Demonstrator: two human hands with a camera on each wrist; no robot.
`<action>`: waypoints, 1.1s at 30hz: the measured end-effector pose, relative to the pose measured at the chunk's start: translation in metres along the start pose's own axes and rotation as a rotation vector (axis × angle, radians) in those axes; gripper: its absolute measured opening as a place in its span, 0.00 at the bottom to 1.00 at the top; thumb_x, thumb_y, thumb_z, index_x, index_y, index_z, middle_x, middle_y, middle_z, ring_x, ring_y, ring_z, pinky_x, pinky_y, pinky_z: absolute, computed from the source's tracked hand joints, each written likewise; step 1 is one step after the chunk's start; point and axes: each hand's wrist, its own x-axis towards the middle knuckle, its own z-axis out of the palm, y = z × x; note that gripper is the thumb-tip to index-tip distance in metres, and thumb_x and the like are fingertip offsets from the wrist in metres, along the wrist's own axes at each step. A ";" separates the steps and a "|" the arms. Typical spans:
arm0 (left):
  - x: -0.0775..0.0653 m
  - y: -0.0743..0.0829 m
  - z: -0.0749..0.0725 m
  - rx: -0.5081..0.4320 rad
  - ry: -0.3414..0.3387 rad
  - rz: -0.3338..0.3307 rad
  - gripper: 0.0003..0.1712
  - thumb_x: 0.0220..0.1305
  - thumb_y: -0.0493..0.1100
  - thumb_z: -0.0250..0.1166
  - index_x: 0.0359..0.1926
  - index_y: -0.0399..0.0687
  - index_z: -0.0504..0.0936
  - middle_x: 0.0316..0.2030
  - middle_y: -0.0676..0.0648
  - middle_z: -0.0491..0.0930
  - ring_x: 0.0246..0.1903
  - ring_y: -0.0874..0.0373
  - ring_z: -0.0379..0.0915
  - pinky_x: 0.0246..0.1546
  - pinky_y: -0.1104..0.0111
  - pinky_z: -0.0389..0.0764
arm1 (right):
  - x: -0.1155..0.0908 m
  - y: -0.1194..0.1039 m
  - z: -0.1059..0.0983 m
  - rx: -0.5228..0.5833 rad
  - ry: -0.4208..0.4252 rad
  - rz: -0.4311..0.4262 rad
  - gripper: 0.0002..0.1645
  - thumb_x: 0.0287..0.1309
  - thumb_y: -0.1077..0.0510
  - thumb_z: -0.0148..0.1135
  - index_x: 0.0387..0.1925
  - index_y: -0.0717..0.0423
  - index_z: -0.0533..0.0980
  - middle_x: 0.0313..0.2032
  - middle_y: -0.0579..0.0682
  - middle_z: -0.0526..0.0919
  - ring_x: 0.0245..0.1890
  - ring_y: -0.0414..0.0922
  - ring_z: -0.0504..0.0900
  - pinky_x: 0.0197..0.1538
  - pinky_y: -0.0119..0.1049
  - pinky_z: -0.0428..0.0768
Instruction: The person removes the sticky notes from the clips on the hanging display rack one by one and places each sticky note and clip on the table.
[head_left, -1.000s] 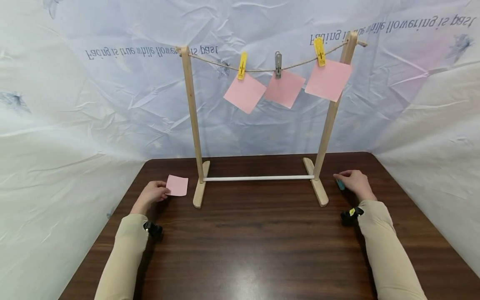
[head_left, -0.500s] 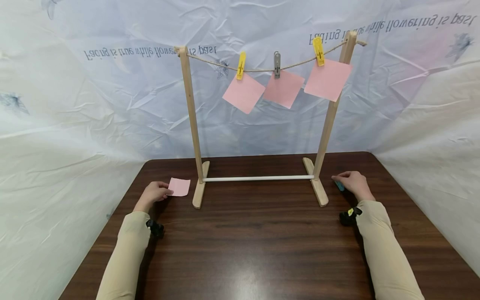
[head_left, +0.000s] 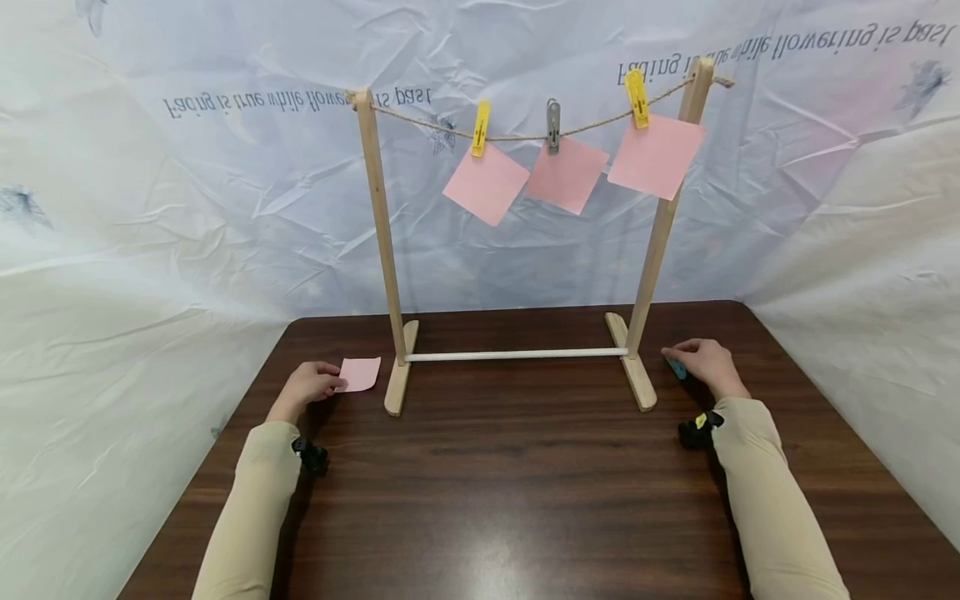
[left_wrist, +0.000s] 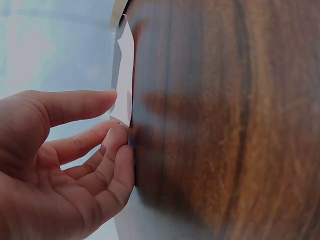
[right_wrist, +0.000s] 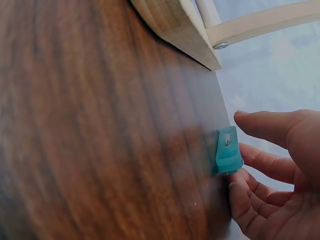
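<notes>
In the head view my left hand (head_left: 306, 387) holds a small pink square of paper (head_left: 361, 374) low at the table's left side. The left wrist view shows the paper (left_wrist: 125, 72) nearly edge-on, its near end between thumb and fingertips, its surface slightly bent. On the right, my right hand (head_left: 707, 364) has its fingers around a teal clothespin (head_left: 677, 368), close over the wood. Seen from the right wrist, the clothespin (right_wrist: 229, 150) is partly between the thumb and the bent fingers, with a metal spring showing in its slot.
A wooden stand (head_left: 380, 200) with a white crossbar (head_left: 517, 354) is at the back between the hands. Three pink squares hang from its rope (head_left: 435, 126), held by a yellow clothespin (head_left: 481, 128), a grey one (head_left: 553, 126) and another yellow one (head_left: 637, 98).
My left hand and its pink paper have shifted slightly right, and the paper now lies flatter. The right hand and clothespin have edged slightly left.
</notes>
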 end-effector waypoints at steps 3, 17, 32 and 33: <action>0.000 0.000 0.000 -0.008 -0.002 -0.003 0.25 0.69 0.38 0.64 0.60 0.23 0.72 0.35 0.42 0.79 0.30 0.56 0.75 0.33 0.68 0.80 | -0.001 -0.001 -0.001 0.006 0.000 0.005 0.38 0.74 0.41 0.54 0.60 0.76 0.71 0.61 0.77 0.69 0.58 0.74 0.68 0.58 0.68 0.71; -0.004 0.005 0.002 0.005 0.019 -0.007 0.25 0.72 0.40 0.62 0.60 0.25 0.73 0.41 0.38 0.78 0.31 0.55 0.75 0.35 0.66 0.80 | 0.000 -0.003 -0.004 0.011 0.018 0.025 0.41 0.75 0.40 0.50 0.64 0.76 0.67 0.61 0.78 0.67 0.58 0.74 0.69 0.58 0.68 0.71; -0.006 0.041 -0.011 0.026 0.092 0.089 0.25 0.75 0.45 0.59 0.64 0.32 0.74 0.55 0.32 0.76 0.40 0.44 0.79 0.46 0.53 0.83 | 0.020 -0.060 -0.063 0.122 0.185 -0.037 0.42 0.73 0.35 0.47 0.68 0.66 0.67 0.48 0.66 0.78 0.39 0.52 0.80 0.41 0.49 0.80; -0.007 0.048 -0.013 0.023 0.092 0.103 0.25 0.75 0.46 0.59 0.64 0.32 0.74 0.55 0.32 0.76 0.39 0.46 0.79 0.44 0.54 0.84 | 0.022 -0.066 -0.069 0.137 0.201 -0.039 0.41 0.73 0.36 0.47 0.68 0.66 0.68 0.45 0.62 0.79 0.36 0.47 0.79 0.40 0.44 0.79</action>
